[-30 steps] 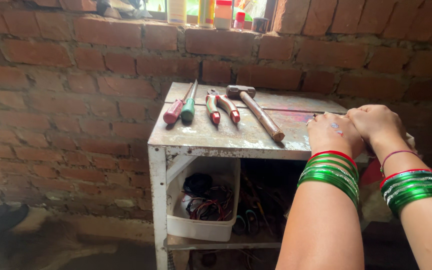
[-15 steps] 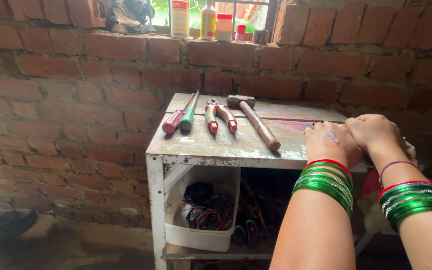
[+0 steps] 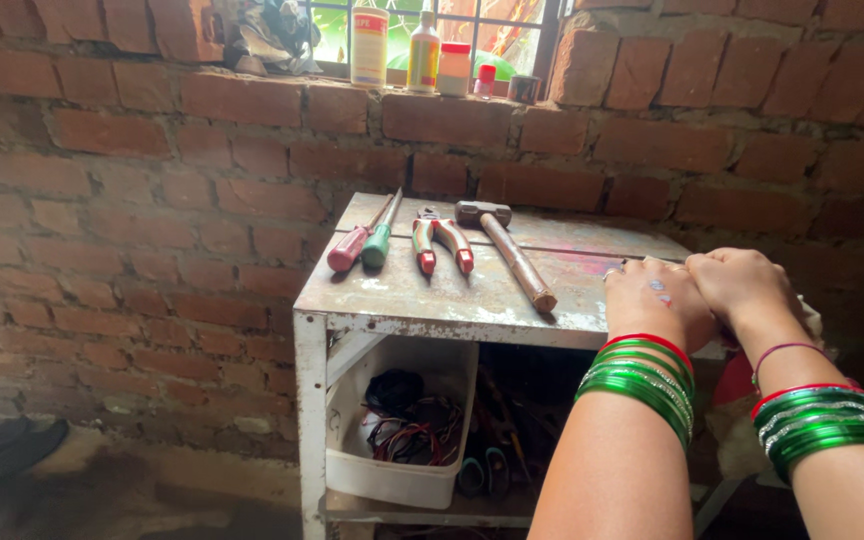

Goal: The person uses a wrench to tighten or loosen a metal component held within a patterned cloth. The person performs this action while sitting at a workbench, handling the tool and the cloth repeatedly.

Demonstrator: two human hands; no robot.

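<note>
Left hand: fingers curled, pressed against right hand; contents hidden.
Right hand: fist-like, grasp unclear.
Surface: hammer, pliers, two screwdrivers nearby.

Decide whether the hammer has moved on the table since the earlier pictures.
No. The hammer lies in the same spot beside the pliers on the table; only the camera shifted.

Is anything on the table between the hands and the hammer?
Nothing visible does. Left hand and right hand rest together at the table's right edge; bare tabletop separates them from the hammer. The pliers and screwdrivers lie beyond it.
</note>
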